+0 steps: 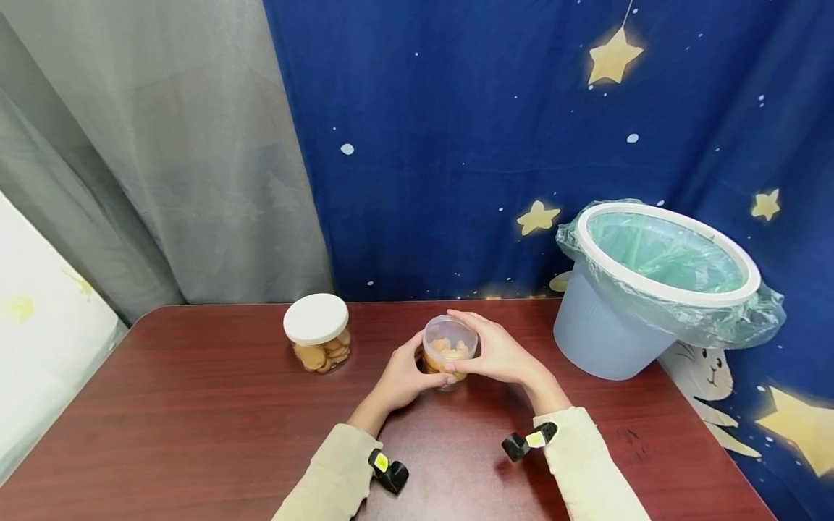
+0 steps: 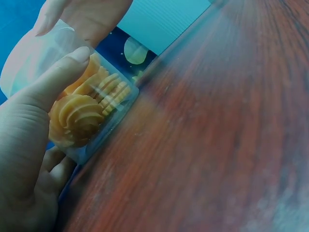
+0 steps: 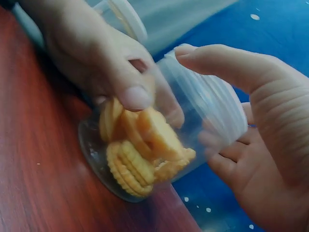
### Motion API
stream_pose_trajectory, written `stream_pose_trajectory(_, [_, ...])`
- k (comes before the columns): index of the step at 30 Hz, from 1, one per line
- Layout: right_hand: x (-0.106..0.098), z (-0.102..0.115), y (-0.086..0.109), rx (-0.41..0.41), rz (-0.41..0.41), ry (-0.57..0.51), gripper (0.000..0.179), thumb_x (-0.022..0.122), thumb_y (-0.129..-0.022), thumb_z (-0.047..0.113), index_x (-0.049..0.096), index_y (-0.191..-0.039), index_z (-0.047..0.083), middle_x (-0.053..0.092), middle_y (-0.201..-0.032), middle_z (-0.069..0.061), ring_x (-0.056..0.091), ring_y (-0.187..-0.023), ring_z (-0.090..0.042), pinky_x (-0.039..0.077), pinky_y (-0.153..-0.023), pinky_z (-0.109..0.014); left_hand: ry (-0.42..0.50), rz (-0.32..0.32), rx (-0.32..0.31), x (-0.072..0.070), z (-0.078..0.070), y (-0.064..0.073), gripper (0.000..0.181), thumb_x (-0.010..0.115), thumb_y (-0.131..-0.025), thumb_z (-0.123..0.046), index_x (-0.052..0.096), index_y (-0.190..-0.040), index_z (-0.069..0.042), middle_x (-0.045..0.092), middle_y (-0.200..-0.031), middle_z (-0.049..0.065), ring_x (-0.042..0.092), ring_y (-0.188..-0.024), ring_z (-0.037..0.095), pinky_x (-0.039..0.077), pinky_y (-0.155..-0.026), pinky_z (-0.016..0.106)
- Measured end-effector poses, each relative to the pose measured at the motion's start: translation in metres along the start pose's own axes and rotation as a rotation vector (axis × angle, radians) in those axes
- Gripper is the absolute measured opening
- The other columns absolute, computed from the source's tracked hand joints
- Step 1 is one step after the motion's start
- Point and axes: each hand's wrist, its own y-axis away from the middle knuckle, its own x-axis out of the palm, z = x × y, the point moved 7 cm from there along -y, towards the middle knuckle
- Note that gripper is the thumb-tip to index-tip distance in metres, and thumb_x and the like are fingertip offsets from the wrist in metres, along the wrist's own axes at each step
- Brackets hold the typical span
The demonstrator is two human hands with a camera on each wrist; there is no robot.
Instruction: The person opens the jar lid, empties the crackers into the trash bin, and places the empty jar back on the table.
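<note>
A small clear jar [image 1: 441,373] with piped and ridged cookies [image 3: 130,166] inside stands on the table between the two hands. My left hand [image 1: 400,375] grips its lower body from the left, thumb across the front. My right hand [image 1: 498,353] holds the translucent lid [image 3: 215,104] at the top, thumb on the near side and fingers round the far side. In the left wrist view the cookies [image 2: 77,118] show through the wall below my left thumb. The lid appears seated on the jar; whether it is loose I cannot tell.
A second jar with a white lid [image 1: 316,318], holding round flat cookies, stands to the left near the table's back edge. At the right is a bin [image 1: 599,325] lined with a green bag. Curtains hang behind the brown table [image 1: 195,405].
</note>
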Motion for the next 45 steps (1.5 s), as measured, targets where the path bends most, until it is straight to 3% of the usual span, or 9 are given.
stream_pose_trajectory(5, [-0.005, -0.001, 0.0, 0.015, -0.006, -0.022, 0.089, 0.09, -0.072, 0.04, 0.05, -0.148, 0.015, 0.061, -0.143, -0.006, 0.061, -0.122, -0.024, 0.052, -0.103, -0.047, 0.011, 0.006, -0.006, 0.0, -0.001, 0.0, 0.081, 0.092, -0.073, -0.023, 0.052, -0.143, -0.022, 0.068, -0.129, -0.001, 0.064, -0.113, 0.013, 0.052, -0.098, 0.028])
stream_pose_trajectory(16, [-0.007, 0.009, 0.0, 0.051, -0.11, 0.122, 0.089, 0.094, -0.063, 0.047, 0.058, -0.136, 0.01, 0.067, -0.13, -0.008, 0.064, -0.114, -0.024, 0.054, -0.098, -0.046, 0.028, 0.007, 0.004, 0.0, -0.001, 0.0, 0.083, 0.092, -0.073, -0.022, 0.05, -0.145, -0.02, 0.066, -0.133, 0.001, 0.064, -0.118, 0.017, 0.051, -0.101, 0.029])
stream_pose_trajectory(25, [0.003, 0.007, -0.001, 0.139, -0.169, 0.158, 0.107, 0.093, -0.06, 0.057, 0.051, -0.147, 0.011, 0.056, -0.124, -0.007, 0.059, -0.11, -0.024, 0.053, -0.096, -0.044, 0.02, 0.002, -0.001, 0.0, -0.001, 0.001, 0.082, 0.092, -0.073, -0.023, 0.051, -0.145, -0.022, 0.068, -0.131, 0.001, 0.064, -0.113, 0.014, 0.052, -0.096, 0.026])
stream_pose_trajectory(31, [0.01, 0.004, -0.003, 0.168, -0.192, 0.123, 0.113, 0.091, -0.063, 0.059, 0.042, -0.153, 0.013, 0.051, -0.146, -0.01, 0.056, -0.126, -0.03, 0.048, -0.105, -0.051, 0.031, -0.009, 0.001, 0.001, -0.001, 0.0, 0.082, 0.092, -0.073, -0.022, 0.051, -0.144, -0.021, 0.07, -0.127, 0.003, 0.066, -0.111, 0.013, 0.052, -0.094, 0.024])
stream_pose_trajectory(36, [0.014, 0.001, -0.003, 0.173, -0.159, 0.013, 0.113, 0.09, -0.068, 0.051, 0.031, -0.159, 0.02, 0.046, -0.156, -0.007, 0.053, -0.133, -0.032, 0.045, -0.109, -0.055, 0.034, -0.006, -0.015, 0.0, -0.005, 0.001, 0.083, 0.092, -0.073, -0.022, 0.05, -0.145, -0.02, 0.069, -0.129, 0.004, 0.065, -0.113, 0.015, 0.051, -0.097, 0.027])
stream_pose_trajectory(41, [0.008, -0.001, 0.0, 0.163, -0.022, -0.123, 0.101, 0.086, -0.079, 0.039, 0.031, -0.159, 0.015, 0.047, -0.156, -0.011, 0.053, -0.133, -0.031, 0.043, -0.111, -0.054, 0.027, -0.009, -0.028, 0.0, 0.001, 0.0, 0.084, 0.093, -0.073, -0.025, 0.05, -0.146, -0.023, 0.067, -0.132, -0.002, 0.063, -0.115, 0.012, 0.051, -0.099, 0.027])
stream_pose_trajectory(45, [-0.001, -0.002, 0.003, 0.113, 0.073, -0.136, 0.092, 0.084, -0.082, 0.035, 0.036, -0.156, 0.011, 0.053, -0.15, -0.012, 0.054, -0.133, -0.031, 0.043, -0.111, -0.055, 0.024, -0.016, -0.013, -0.001, 0.0, 0.0, 0.084, 0.092, -0.073, -0.025, 0.05, -0.146, -0.02, 0.068, -0.13, 0.001, 0.064, -0.114, 0.013, 0.051, -0.098, 0.029])
